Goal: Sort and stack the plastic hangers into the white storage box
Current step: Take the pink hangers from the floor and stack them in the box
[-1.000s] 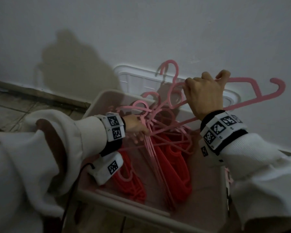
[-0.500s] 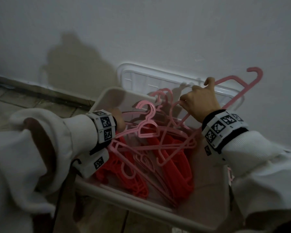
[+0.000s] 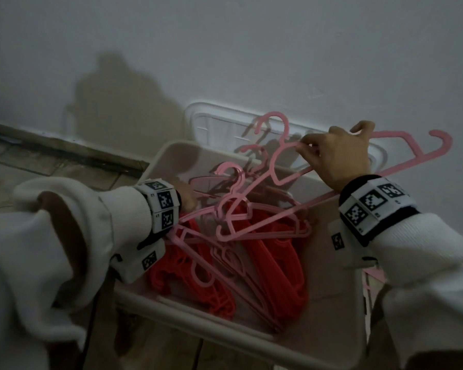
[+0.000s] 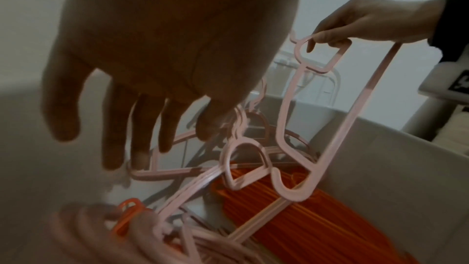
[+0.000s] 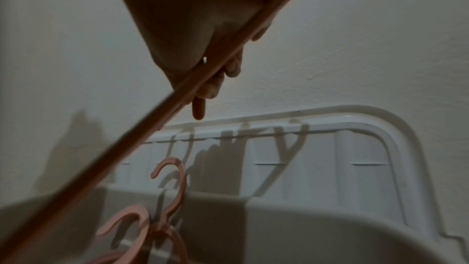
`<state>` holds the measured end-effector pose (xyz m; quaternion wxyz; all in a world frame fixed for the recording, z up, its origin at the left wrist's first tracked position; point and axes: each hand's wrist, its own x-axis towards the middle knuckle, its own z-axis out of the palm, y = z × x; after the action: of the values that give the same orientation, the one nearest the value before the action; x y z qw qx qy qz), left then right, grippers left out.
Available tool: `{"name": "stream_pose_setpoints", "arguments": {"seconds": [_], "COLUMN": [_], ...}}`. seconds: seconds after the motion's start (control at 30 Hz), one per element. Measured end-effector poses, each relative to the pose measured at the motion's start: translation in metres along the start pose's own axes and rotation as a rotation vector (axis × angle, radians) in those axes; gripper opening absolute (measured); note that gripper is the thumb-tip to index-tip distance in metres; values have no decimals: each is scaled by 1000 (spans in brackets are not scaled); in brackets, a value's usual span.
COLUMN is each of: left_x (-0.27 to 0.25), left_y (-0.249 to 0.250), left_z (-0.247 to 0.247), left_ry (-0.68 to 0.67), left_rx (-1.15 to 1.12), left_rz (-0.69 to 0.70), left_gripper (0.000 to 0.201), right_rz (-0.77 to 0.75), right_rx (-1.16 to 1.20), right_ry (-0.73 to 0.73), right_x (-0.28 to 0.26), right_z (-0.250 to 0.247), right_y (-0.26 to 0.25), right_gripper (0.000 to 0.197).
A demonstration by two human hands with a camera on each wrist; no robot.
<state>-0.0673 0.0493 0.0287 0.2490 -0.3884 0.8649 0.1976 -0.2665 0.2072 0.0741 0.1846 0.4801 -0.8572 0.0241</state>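
Head view looks down into the white storage box (image 3: 332, 311), set on the floor against a pale wall (image 3: 225, 49), with its clear lid (image 3: 198, 116) propped upright behind it; inside, two stacks of red hangers (image 3: 273, 257) lie along the bottom, and a loose tangle of pink hangers (image 3: 233, 209) sits on top of them, hooks pointing every way. The right hand (image 3: 337, 153) is raised above the far rim, fingers curled round a lifted pink hanger (image 3: 401, 134); its hook juts out to the right against the wall, and a second pink one looks caught in the same grasp, though I cannot tell for sure. From the left wrist you can see the left hand (image 4: 152, 67) over the near-left corner of the box, fingers (image 4: 114, 127) straight and spread, holding nothing, tips just at the pink tangle; whether they touch it is unclear. White sleeves (image 3: 51, 249) and marker-printed wristbands (image 3: 161, 206) cover both wrists.
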Motion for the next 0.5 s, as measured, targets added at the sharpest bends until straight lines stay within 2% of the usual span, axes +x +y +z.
{"name": "stream_pose_setpoints", "arguments": {"seconds": [0.03,0.1,0.17,0.2,0.27,0.33,0.43,0.5], "left_x": [3,9,10,7,3,-2,-1,5], "left_y": [0,5,14,19,29,35,35,30], "left_z": [-5,-16,-23,-25,-25,-22,-18,-19], "left_ry": [44,114,104,67,-18,39,95,159], "left_rx": [-26,-287,-658,-770,-780,-740,-799,-779], "left_rz": [22,98,182,223,382,485,515,469], "left_gripper": [36,38,40,39,37,34,20,25], "right_rz": [14,50,81,88,83,56,-9,-41], "right_rx": [52,178,327,393,494,599,752,770], "right_ry": [-8,-69,-184,-229,-270,-306,-388,-429], "right_x": [0,1,0,-1,-1,-2,0,4], "right_z": [0,2,9,14,22,23,20,19], "right_y": [0,-1,-7,-11,-19,-31,-50,-57], "right_gripper": [33,33,33,32,28,25,22,20]}}
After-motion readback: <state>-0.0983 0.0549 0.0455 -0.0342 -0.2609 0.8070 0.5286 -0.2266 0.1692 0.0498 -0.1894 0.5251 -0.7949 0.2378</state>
